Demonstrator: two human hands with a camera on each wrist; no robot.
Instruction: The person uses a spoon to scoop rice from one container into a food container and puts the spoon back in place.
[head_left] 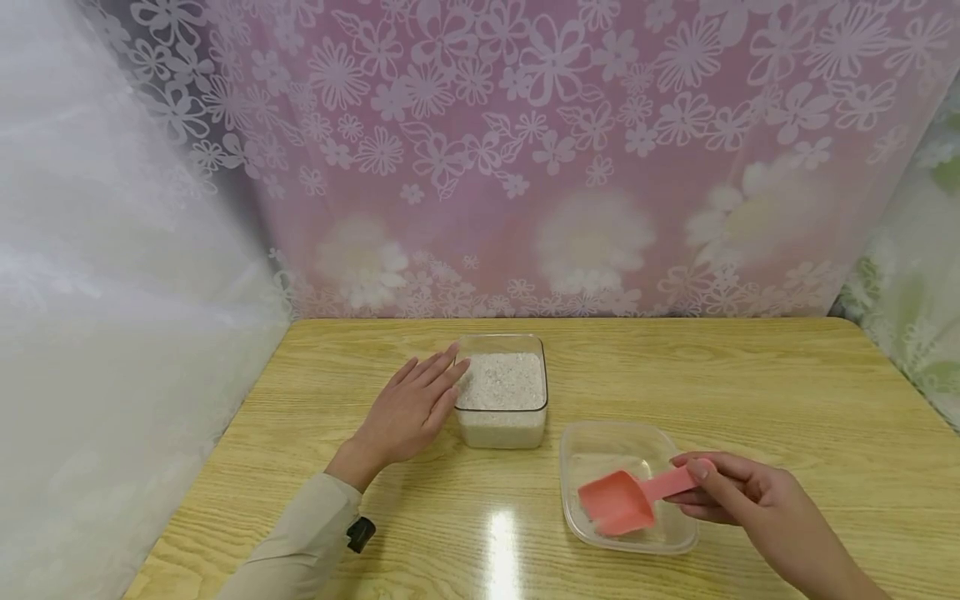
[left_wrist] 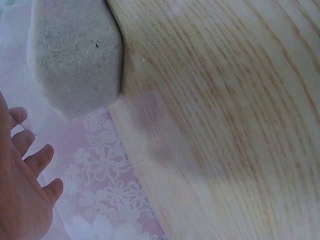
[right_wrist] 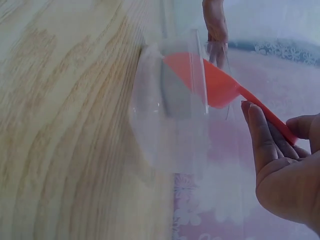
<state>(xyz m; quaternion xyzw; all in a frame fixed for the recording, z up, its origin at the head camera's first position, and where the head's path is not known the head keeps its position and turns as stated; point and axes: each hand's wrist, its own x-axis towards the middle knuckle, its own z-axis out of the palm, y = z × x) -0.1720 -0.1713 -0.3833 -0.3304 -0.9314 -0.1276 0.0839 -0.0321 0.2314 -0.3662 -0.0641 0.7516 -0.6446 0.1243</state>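
While pinching the pink scoop (head_left: 618, 504) by its handle in the right hand (head_left: 768, 504), with its head inside the clear tub (head_left: 607, 448), with straight-fingered left hand (head_left: 405, 412) at the rim of the grain-filled container (head_left: 501, 418), beyond and left of the tub.

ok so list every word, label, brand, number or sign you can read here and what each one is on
None: no word, label, brand, number or sign can be read in any view.
Pink scoop, grain-filled container, clear tub: no lettering shows.
Backdrop: printed flowers only.
Small black object by the left sleeve: too small to tell whether it is marked.
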